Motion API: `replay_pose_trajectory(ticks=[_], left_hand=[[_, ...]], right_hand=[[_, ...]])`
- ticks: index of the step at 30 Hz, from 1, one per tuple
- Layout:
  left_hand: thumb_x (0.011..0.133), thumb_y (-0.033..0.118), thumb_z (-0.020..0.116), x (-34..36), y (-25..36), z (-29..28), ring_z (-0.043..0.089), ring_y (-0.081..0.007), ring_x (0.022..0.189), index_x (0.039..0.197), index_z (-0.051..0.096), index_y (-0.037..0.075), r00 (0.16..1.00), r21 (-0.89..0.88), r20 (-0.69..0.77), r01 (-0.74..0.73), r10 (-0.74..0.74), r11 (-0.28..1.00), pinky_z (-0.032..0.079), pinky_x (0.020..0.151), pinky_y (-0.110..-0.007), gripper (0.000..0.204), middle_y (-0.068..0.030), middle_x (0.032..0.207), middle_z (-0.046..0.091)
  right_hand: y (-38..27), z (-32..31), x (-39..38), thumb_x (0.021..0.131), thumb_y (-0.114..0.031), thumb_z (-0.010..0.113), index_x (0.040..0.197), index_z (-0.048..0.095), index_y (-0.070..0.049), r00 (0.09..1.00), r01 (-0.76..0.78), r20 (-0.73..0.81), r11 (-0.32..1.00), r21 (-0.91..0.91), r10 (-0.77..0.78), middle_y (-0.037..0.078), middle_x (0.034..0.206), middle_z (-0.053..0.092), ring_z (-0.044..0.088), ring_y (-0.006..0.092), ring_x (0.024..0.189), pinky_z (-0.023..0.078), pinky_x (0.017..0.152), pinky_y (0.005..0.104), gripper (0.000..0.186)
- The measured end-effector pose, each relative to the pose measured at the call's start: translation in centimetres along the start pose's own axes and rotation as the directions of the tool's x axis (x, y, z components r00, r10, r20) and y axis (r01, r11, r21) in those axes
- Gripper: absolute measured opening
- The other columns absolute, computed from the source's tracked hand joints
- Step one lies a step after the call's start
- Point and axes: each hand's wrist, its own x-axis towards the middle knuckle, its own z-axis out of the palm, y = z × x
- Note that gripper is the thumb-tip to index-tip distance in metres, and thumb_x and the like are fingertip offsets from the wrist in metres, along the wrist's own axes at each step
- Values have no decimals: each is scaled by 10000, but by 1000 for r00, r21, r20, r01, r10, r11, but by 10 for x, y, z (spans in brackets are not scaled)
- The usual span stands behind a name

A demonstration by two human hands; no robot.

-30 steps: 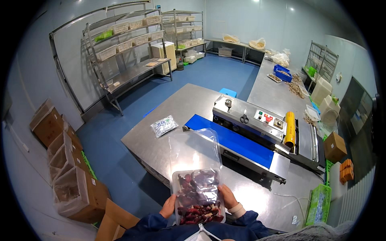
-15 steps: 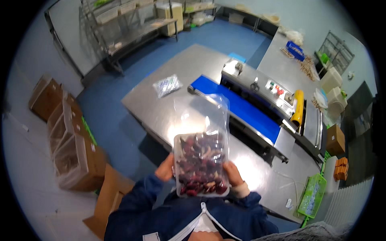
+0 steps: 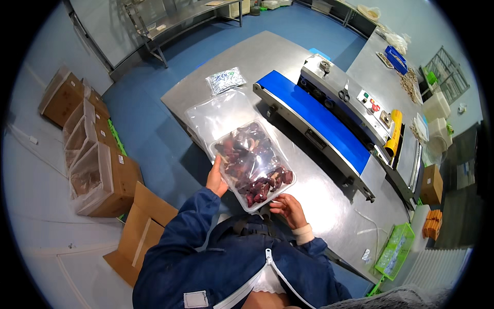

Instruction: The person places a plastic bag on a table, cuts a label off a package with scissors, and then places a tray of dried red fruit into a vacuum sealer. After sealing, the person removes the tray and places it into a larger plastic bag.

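A clear plastic tray [image 3: 256, 205] filled with dark red and brown pieces, a few of them pale, sits inside a clear plastic bag [image 3: 216, 113]. The bag's loose end stretches past the tray's far side over the steel table. My left hand [image 3: 216, 178] grips the tray's left side through the film, thumb up along the edge and its other fingers mostly hidden. By the lower right corner is my right hand [image 3: 289, 210], its bent fingers apart close to the rim; whether they touch it I cannot tell. The tray is turned, its far end toward the left.
On the steel table [image 3: 319, 216] stands a sealing machine [image 3: 342, 95] with a blue conveyor belt [image 3: 314, 121]. Behind the bag lies a packet of small sachets [image 3: 225, 80]. A green basket [image 3: 396, 251] is at the right. Lined cardboard boxes [image 3: 103, 180] stand on the left.
The tray has turned counterclockwise and tipped flatter, its bag end swinging left. My right hand has come off the tray's right side to its lower corner. The view has shifted too.
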Motion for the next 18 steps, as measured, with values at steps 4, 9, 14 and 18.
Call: replay_pose_trajectory(ticks=[4,9,14,18], left_hand=[[927,436,406,1,-15,4,579,-240,937,1158,505,81,991,-14,-112,-71,69,997,496,786,-423,434,-91,1073,572],[942,414,376,8,-20,-9,590,-234,885,1136,502,50,946,124,-254,-175,202,977,512,744,-385,431,-91,1019,574],[953,393,349,15,-21,-18,594,-221,836,1089,516,32,904,181,-319,-237,285,955,513,716,-350,420,-80,951,583],[958,382,346,23,-9,-29,596,-203,793,1038,536,31,929,175,-302,-166,214,970,503,707,-335,406,-79,894,593]], right_hand=[[0,15,13,923,-153,445,1124,474,1,999,20,-40,999,-31,-21,125,1041,581,605,218,891,544,732,341,255],[1,15,12,901,-98,463,1141,478,5,999,20,-26,997,-77,-22,102,1035,580,598,204,893,555,723,338,262],[0,24,-7,886,-70,469,1140,486,16,997,45,-54,996,-72,-49,104,1042,576,594,214,897,558,723,345,269],[-2,21,-16,882,-62,468,1126,493,14,995,58,-82,996,-67,-63,105,1037,578,595,218,901,553,709,336,257]])
